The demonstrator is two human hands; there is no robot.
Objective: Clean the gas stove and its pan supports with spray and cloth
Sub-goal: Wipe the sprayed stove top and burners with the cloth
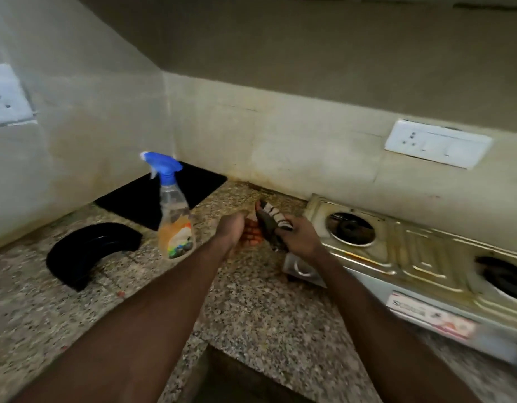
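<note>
At frame centre, just left of the greasy steel gas stove [420, 251], our right grip [298, 237] clenches a crumpled, grimy black-and-white striped cloth [273, 221]; whether our left grip [235, 228] grasps it, we cannot tell.

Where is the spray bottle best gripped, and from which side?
Probably at the narrow neck of the spray bottle, just under its blue head, coming from the right. It stands upright with nozzle and trigger pointing left, and the left hand, now holding the cloth, is on that side.
</note>
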